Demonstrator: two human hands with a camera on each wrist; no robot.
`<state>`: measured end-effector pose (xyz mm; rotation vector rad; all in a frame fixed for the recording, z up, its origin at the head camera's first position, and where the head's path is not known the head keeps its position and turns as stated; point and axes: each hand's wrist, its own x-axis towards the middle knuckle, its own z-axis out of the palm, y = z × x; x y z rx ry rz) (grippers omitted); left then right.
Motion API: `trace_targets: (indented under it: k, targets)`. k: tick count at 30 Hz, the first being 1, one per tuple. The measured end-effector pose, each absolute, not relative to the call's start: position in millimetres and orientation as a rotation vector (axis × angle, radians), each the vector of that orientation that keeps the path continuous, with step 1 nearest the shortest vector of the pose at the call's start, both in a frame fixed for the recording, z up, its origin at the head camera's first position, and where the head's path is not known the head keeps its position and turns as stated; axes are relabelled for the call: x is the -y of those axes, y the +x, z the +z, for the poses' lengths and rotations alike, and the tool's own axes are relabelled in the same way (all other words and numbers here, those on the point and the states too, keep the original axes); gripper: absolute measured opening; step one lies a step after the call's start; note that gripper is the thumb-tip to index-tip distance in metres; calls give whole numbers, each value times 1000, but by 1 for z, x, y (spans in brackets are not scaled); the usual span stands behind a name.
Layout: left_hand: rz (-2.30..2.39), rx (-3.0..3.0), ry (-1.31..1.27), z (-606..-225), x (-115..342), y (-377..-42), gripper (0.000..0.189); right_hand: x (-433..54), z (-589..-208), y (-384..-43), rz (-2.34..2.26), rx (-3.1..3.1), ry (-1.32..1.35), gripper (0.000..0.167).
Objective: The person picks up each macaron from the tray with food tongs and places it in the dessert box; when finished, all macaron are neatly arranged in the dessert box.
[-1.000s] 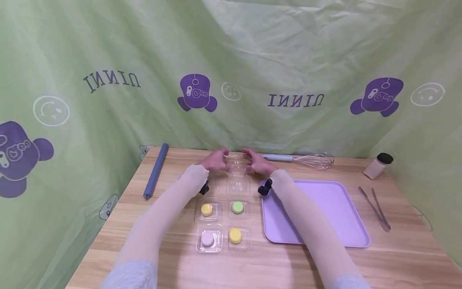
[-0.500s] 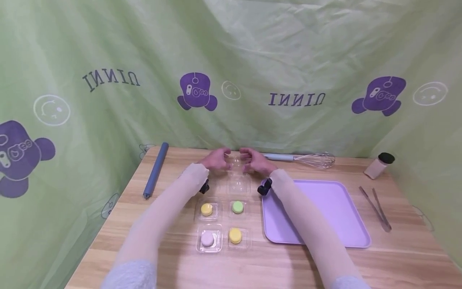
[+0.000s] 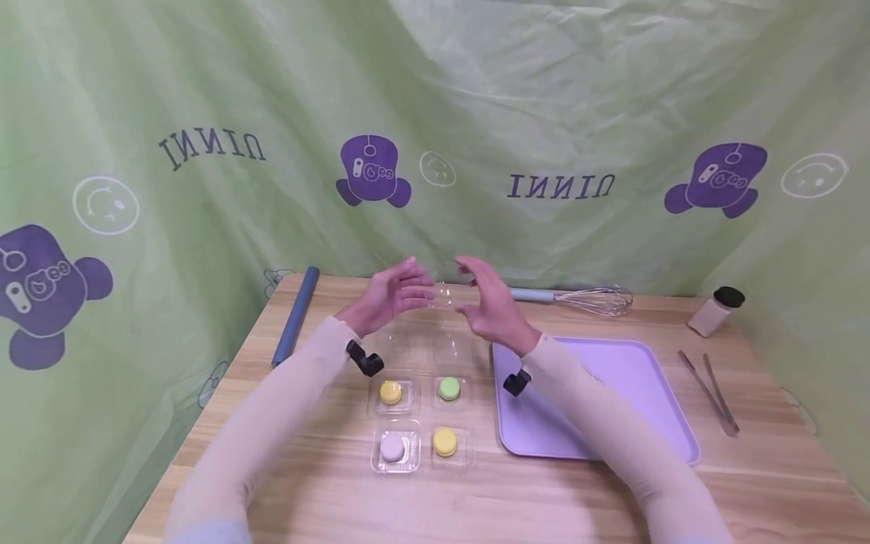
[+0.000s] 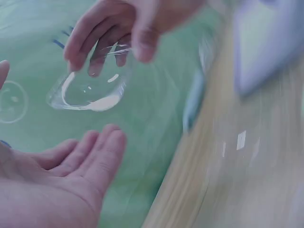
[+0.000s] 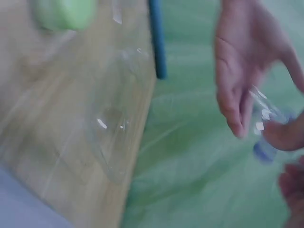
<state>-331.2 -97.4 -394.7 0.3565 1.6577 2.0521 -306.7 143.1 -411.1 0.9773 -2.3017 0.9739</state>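
Note:
My right hand point(image 3: 498, 306) pinches a clear plastic domed lid point(image 4: 92, 92) between thumb and fingers, raised over the far side of the table. Opposite it, my left hand point(image 3: 386, 297) has its fingers extended, palm turned toward the lid; in the left wrist view a gap shows between its fingertips and the lid. Nearer on the table, clear trays each bear a macaron: a yellow one point(image 3: 390, 392), a green one point(image 3: 449, 388), a lilac one point(image 3: 392, 447) and another yellow one point(image 3: 445, 442). More clear plastic point(image 3: 451, 347) lies just beyond the green macaron.
A lilac tray point(image 3: 652, 408) lies under my right forearm. Behind it is a whisk point(image 3: 591, 301); tongs point(image 3: 710, 393) and a black-capped jar point(image 3: 714, 311) are at the right. A blue rolling pin point(image 3: 297, 313) lies at the left. A green curtain point(image 3: 435, 234) hangs behind the table.
Both hands have risen from the far table edge. The clear lid is now lifted in the right hand, and the left hand has moved apart from it to the left, fingers straighter.

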Motion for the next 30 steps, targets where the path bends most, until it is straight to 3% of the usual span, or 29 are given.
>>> trace_targets:
  k: [5,9,15,22,30]
  targets:
    - [1998,-1450,349,-384,103,-313,87,-136,-406,-285,465,1874,1173,61]
    - [1934,-1412,395,-379,103,-303,72,-136,-405,-281,250,1704,1186,47]
    - [1920,-1449,459,-380,105,-297,42,-139,-409,-283,157,1665,1220,51]
    - [1876,-1478,483,-382,110,-294,65,-140,-411,-283,169,1655,1271,49]
    - [1877,-1539,544,-383,117,-289,50,-140,-412,-279,279,1694,1324,45]
